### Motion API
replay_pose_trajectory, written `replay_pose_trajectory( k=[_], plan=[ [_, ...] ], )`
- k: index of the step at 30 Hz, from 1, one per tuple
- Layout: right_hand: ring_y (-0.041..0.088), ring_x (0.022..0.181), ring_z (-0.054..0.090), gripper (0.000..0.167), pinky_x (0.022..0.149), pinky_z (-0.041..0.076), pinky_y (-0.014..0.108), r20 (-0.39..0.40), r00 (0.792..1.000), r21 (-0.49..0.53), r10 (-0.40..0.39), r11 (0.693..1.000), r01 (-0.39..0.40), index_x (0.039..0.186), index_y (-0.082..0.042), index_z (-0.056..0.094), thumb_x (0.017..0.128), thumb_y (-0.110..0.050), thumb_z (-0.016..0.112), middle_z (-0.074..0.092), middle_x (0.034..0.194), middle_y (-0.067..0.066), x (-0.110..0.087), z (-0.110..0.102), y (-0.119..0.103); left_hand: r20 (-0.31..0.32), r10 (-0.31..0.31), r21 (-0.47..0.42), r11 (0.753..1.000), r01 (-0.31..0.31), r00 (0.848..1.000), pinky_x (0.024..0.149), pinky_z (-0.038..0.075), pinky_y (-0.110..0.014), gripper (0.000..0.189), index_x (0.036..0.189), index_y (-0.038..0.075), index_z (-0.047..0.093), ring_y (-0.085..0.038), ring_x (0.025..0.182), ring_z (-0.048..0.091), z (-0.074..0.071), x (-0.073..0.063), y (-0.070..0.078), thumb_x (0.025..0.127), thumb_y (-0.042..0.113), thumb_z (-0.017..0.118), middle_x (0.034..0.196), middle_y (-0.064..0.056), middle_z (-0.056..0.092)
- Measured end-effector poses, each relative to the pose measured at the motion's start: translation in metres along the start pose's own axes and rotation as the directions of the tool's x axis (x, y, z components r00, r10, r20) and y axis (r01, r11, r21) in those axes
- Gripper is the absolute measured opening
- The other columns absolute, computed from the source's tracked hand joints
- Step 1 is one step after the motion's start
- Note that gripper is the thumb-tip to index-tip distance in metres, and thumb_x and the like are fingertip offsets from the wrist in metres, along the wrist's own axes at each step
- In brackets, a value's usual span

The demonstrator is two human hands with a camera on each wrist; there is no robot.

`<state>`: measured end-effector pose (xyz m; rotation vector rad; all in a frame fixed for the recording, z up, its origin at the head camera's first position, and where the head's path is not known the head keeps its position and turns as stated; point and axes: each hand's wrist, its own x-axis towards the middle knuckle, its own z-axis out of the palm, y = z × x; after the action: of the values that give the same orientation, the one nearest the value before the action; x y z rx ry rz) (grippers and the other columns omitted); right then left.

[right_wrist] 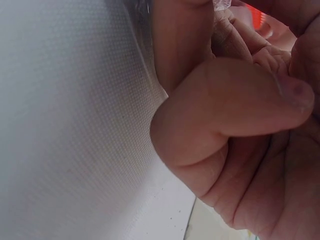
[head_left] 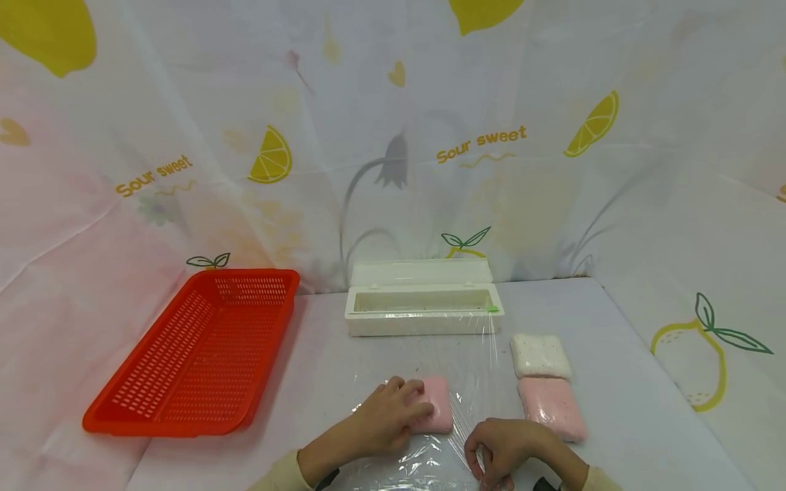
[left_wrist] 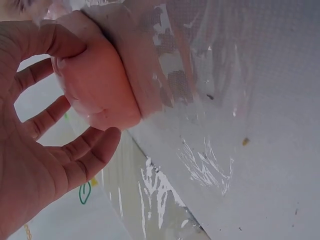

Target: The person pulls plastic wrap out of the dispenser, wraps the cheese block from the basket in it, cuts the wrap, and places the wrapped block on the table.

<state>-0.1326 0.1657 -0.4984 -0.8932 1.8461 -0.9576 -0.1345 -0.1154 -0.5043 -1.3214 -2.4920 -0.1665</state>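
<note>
A pink soft-looking rounded block [head_left: 437, 406] lies on clear cling film [head_left: 417, 467] at the front of the table. My left hand [head_left: 388, 417] holds this block, the thumb and fingertips on its sides in the left wrist view. Film stretches from the white cling film box [head_left: 424, 324] down towards my hands. Right of the block, my right hand [head_left: 505, 447] has its fingers curled and pinches the film near its side edge. In the right wrist view, a curled finger [right_wrist: 215, 115] hides most of the grip, with a scrap of film [right_wrist: 222, 4] showing above.
On the right lie a white block [head_left: 540, 356] and a second pink block [head_left: 551, 409], both with a shiny wrap. A red perforated basket [head_left: 245, 409] stands on the left. The box's lid [head_left: 420, 271] is raised at the back, before a lemon-print cloth [head_left: 393, 136].
</note>
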Motion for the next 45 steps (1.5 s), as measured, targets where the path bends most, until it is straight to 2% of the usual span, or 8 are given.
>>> replay_pose_trajectory(
  k=[12,21,26,29,33,40,43,45],
  plan=[
    [-0.003,0.041,0.053,0.018,0.041,0.036,0.013,0.007,1.0,0.021,-0.003,1.0,0.003,0.078,-0.01,0.064,0.077,0.002,0.077,0.061,0.055,-0.011,0.001,-0.002,0.0,0.021,-0.026,-0.016,1.0,0.026,0.999,0.073,0.051,-0.036,0.057,0.125,0.029,0.055,-0.024,0.112,0.053,0.006,-0.01,-0.003,0.072,0.016,0.072,0.128,-0.003,0.053],
    [-0.002,0.041,0.053,0.017,0.042,0.036,0.013,0.011,1.0,0.032,0.01,0.999,-0.01,0.078,-0.01,0.064,0.078,0.002,0.077,0.062,0.055,-0.01,0.001,-0.002,-0.001,-0.047,-0.037,-0.042,0.999,0.035,0.998,0.08,0.053,-0.045,0.052,0.127,0.027,0.056,-0.034,0.122,0.05,0.003,-0.025,-0.004,0.078,0.021,0.074,0.134,-0.004,0.053],
    [-0.001,0.041,0.053,0.018,0.042,0.036,0.013,0.012,1.0,0.044,0.025,0.999,-0.025,0.078,-0.012,0.064,0.077,0.001,0.077,0.062,0.055,-0.009,0.001,-0.001,-0.001,-0.067,-0.078,-0.071,0.995,0.073,0.995,0.083,0.051,-0.042,0.044,0.117,0.024,0.06,-0.029,0.12,0.048,-0.007,-0.037,-0.003,0.077,0.025,0.08,0.13,-0.003,0.053],
    [-0.002,0.041,0.053,0.018,0.042,0.036,0.013,0.01,1.0,0.042,0.022,0.999,-0.022,0.078,-0.012,0.064,0.077,0.001,0.077,0.062,0.055,-0.01,0.001,-0.001,0.001,-0.047,-0.111,-0.142,0.984,0.103,0.993,0.086,0.05,-0.038,0.035,0.11,0.023,0.063,-0.022,0.115,0.048,-0.013,-0.047,-0.004,0.08,0.03,0.08,0.122,0.0,0.054],
    [-0.002,0.041,0.053,0.018,0.042,0.035,0.013,0.002,1.0,0.037,0.011,0.999,-0.011,0.077,-0.01,0.064,0.077,0.001,0.077,0.062,0.054,-0.009,0.0,0.0,0.002,-0.009,-0.147,-0.267,0.954,0.139,0.989,0.087,0.048,-0.031,0.031,0.103,0.022,0.065,-0.017,0.109,0.048,-0.019,-0.06,-0.005,0.082,0.039,0.08,0.115,0.007,0.053],
    [-0.002,0.042,0.053,0.017,0.041,0.036,0.013,0.0,1.0,0.042,0.005,0.999,-0.005,0.077,-0.008,0.064,0.075,0.003,0.077,0.062,0.054,-0.007,0.0,0.001,0.002,0.013,-0.107,-0.366,0.925,0.104,0.994,0.085,0.046,-0.025,0.044,0.096,0.023,0.064,-0.014,0.108,0.047,-0.019,-0.079,-0.005,0.069,0.051,0.085,0.113,0.008,0.055],
    [-0.002,0.042,0.053,0.017,0.041,0.036,0.013,0.005,1.0,0.048,0.004,0.999,-0.004,0.078,-0.007,0.064,0.076,0.004,0.076,0.062,0.055,-0.007,0.0,0.001,0.001,0.072,-0.105,-0.4,0.908,0.125,0.992,0.086,0.046,-0.025,0.041,0.098,0.026,0.065,-0.012,0.111,0.046,-0.019,-0.084,-0.002,0.07,0.047,0.087,0.116,0.008,0.057],
    [-0.002,0.042,0.054,0.017,0.042,0.036,0.013,0.009,1.0,0.054,0.001,0.999,-0.002,0.078,-0.007,0.064,0.076,0.004,0.076,0.062,0.055,-0.007,0.0,0.0,0.001,0.097,-0.096,-0.4,0.908,0.128,0.991,0.086,0.046,-0.027,0.038,0.098,0.026,0.066,-0.013,0.112,0.047,-0.019,-0.086,-0.001,0.072,0.043,0.086,0.118,0.007,0.057]
  ],
)
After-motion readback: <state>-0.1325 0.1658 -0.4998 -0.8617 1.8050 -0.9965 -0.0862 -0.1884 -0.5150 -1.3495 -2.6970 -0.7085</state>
